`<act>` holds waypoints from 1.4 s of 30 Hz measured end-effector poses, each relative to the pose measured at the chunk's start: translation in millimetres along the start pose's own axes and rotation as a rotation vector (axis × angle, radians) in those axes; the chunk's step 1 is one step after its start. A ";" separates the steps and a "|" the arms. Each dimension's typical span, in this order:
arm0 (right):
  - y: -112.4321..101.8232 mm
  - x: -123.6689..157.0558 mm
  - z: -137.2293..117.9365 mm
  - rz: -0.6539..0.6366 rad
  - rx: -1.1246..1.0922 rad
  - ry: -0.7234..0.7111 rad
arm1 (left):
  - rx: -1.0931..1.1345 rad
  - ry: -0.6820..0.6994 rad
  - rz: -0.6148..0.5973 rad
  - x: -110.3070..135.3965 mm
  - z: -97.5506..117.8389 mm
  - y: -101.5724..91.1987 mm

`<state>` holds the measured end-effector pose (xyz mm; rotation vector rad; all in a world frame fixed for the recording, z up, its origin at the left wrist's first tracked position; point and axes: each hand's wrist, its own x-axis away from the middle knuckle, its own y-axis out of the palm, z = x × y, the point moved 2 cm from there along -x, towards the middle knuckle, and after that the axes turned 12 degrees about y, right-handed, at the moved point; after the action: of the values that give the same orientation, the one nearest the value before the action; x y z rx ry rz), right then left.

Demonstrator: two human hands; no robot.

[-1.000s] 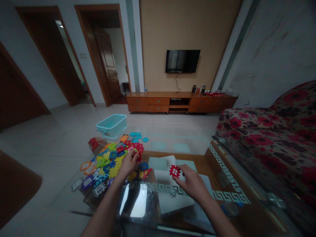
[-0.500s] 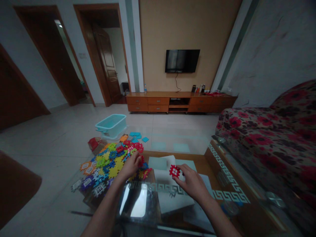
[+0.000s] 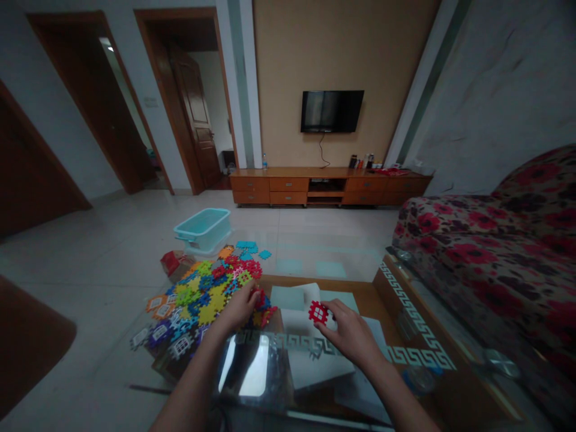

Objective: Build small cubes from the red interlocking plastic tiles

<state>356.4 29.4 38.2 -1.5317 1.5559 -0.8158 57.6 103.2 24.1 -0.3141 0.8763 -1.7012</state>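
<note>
In the head view, my right hand (image 3: 348,330) pinches a red toothed building piece (image 3: 318,312) with a white window pattern between thumb and fingertips, above the glass table. My left hand (image 3: 243,307) is at the right edge of the pile of coloured interlocking building pieces (image 3: 211,303). Its fingers are bent round another red piece (image 3: 261,297), partly covered by the hand. Blue, red and pink pieces lie just beyond those fingers. The two hands are apart.
Light-blue pieces (image 3: 246,246) lie at the pile's far end. A turquoise plastic bin (image 3: 204,235) stands behind it, near a red packet (image 3: 173,261). White papers (image 3: 315,360) show through the glass table. A flowered sofa (image 3: 486,252) is on the right.
My left hand has shifted slightly toward me at the pile's edge, and more of the red piece by its fingers shows. My right hand keeps its red piece in place.
</note>
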 end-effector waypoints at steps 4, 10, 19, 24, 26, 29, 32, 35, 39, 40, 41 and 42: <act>-1.5 0.4 0.5 -0.001 -0.020 0.006 | -0.059 -0.002 -0.053 1.6 -6.6 4.0; 6.5 -3.3 3.7 0.020 -0.199 -0.011 | -0.020 0.020 -0.007 1.7 6.0 2.0; 19.8 -9.5 -9.9 -0.118 -1.114 0.328 | 0.792 -0.130 0.041 4.0 59.5 23.5; 11.2 -7.3 -9.9 -0.114 -1.269 0.414 | 0.965 -0.179 0.144 4.8 73.4 31.8; 8.3 -5.5 -11.8 -0.114 -1.296 0.415 | 0.986 -0.221 0.131 5.3 76.0 36.6; 5.6 -3.0 -16.2 -0.098 -1.290 0.416 | 1.007 -0.239 0.107 6.1 82.7 40.8; 5.7 -2.1 -19.1 -0.093 -1.292 0.408 | 1.047 -0.205 0.106 7.6 93.0 40.0; 8.1 -2.7 -19.0 -0.080 -1.328 0.416 | 1.084 -0.197 0.106 10.2 100.5 38.6; 11.9 -3.8 -18.4 -0.042 -1.384 0.471 | 1.102 -0.201 0.128 11.8 100.2 39.1; 12.4 -4.1 -18.9 -0.037 -1.398 0.477 | 1.105 -0.203 0.134 11.7 99.2 39.4; 12.7 -4.4 -19.6 -0.037 -1.414 0.481 | 1.110 -0.208 0.135 11.6 98.3 39.6; 12.8 -4.8 -20.3 -0.041 -1.431 0.484 | 1.117 -0.213 0.135 11.5 97.7 39.8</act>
<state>332.3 33.4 37.3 -2.3881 2.7432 0.0906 142.6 51.5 61.1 0.3153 -0.2689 -1.7300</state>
